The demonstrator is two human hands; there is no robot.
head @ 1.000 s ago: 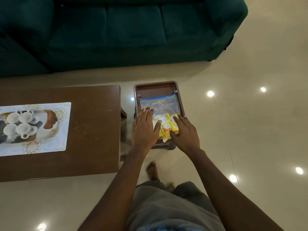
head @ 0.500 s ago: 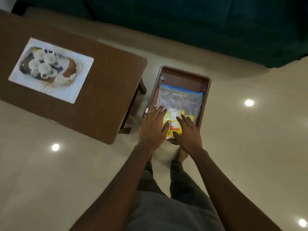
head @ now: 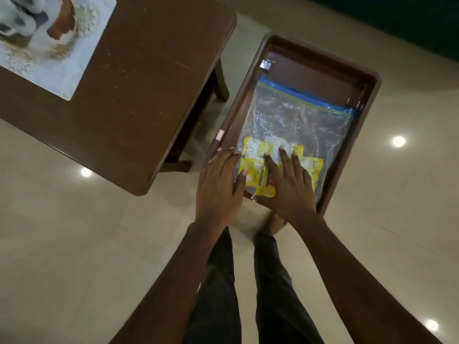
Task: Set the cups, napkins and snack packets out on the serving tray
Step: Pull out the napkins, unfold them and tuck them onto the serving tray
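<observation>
A brown serving tray (head: 370, 100) stands low beside the wooden table. In it lies a clear zip bag (head: 298, 120) with a blue seal, holding several yellow snack packets (head: 258, 155) at its near end. My left hand (head: 218, 184) rests flat over the tray's near left corner, thumb touching the packets. My right hand (head: 288, 184) lies flat on the bag, fingers spread over the packets. White cups (head: 22, 11) sit blurred on a printed placemat (head: 62, 70) at the table's far left. I see no napkins.
The dark wooden table (head: 149, 83) fills the upper left, its corner close to the tray. A dark green sofa (head: 409, 21) edges the top right. My legs and a bare foot (head: 273, 223) stand on the glossy tiled floor just below the tray.
The view has swung down and closer to the tray. My right hand has slid further up over the packets; my left hand has stayed at the tray's near left corner.
</observation>
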